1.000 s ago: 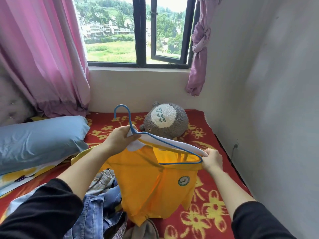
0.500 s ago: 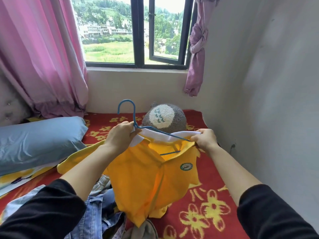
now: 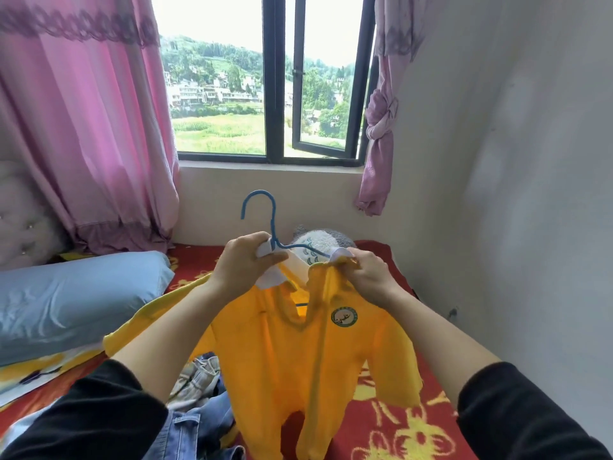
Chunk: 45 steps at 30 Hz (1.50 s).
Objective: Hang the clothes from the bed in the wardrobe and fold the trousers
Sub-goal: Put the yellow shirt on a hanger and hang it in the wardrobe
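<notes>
The yellow shirt (image 3: 308, 353) is held up over the bed (image 3: 408, 426), in the middle of the view, on a blue hanger (image 3: 272, 224). The left hand (image 3: 245, 263) is closed round the white collar and the neck of the hanger together. The right hand (image 3: 365, 273) pinches the collar and shoulder cloth on the right side. The two hands are near each other but apart.

The shirt is judged to be light and soft: it hangs limp and creases easily, so it may slide off the thin hanger if that is tilted. The hanger looks stiff and smooth. It is best taken just under the hook, while the shoulder cloth is drawn over each end.

Most of the hanger is hidden inside the shirt. Only the hook, one sloping arm and a short blue piece in the neck opening are seen. Whether the right end sits inside the shoulder cannot be told. The lower edge of the shirt is cut off by the frame. The jeans (image 3: 180, 436) at the near left are partly covered by the shirt, and the other cloth beside them cannot be made out. A plush toy (image 3: 323, 237) is half hidden behind the hands. No wardrobe is in view.
</notes>
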{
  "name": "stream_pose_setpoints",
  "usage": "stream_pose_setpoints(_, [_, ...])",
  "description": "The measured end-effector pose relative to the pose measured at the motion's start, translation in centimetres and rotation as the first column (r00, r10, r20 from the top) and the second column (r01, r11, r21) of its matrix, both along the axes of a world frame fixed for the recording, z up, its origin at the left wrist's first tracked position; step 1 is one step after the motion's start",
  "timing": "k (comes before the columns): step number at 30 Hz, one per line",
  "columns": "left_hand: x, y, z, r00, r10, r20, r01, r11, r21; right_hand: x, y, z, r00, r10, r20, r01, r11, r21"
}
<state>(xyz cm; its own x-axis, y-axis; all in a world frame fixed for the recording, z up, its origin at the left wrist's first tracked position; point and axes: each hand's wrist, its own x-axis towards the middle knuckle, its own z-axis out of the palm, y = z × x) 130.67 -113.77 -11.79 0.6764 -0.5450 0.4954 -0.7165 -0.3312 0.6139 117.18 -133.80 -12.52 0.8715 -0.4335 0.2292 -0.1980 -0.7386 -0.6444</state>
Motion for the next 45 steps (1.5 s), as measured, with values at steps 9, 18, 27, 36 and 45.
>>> stream_pose_setpoints(9, [2.3, 5.8, 1.5, 0.992, 0.026, -0.121, -0.032, 0.998, -0.049, 0.3, -2.1, 4.1, 0.934, -0.151, 0.324, 0.085, 0.974, 0.209])
stream_pose_setpoints(18, [0.4, 7.8, 5.1, 0.971, 0.231, 0.062, -0.204, 0.934, -0.294, 0.5, 3.6, 8.3, 0.794, -0.070, 0.604, 0.164, 0.981, -0.102])
stream_pose_setpoints(27, [-6.3, 11.1, 6.4, 0.844, 0.500, 0.196, -0.409, 0.835, -0.369, 0.1, 8.8, 13.6, 0.920, 0.261, 0.291, -0.139, 0.914, -0.381])
stream_pose_setpoints(36, [-18.6, 12.1, -2.7, 0.592, 0.676, 0.438, -0.782, 0.613, 0.110, -4.0, 17.8, 15.1, 0.759, 0.586, 0.284, -0.462, 0.792, -0.399])
stream_pose_setpoints(45, [-26.8, 25.3, -5.6, 0.539, 0.785, 0.305, -0.805, 0.374, 0.461, -8.2, 29.9, 14.3, 0.635, 0.757, 0.155, -0.685, 0.643, -0.343])
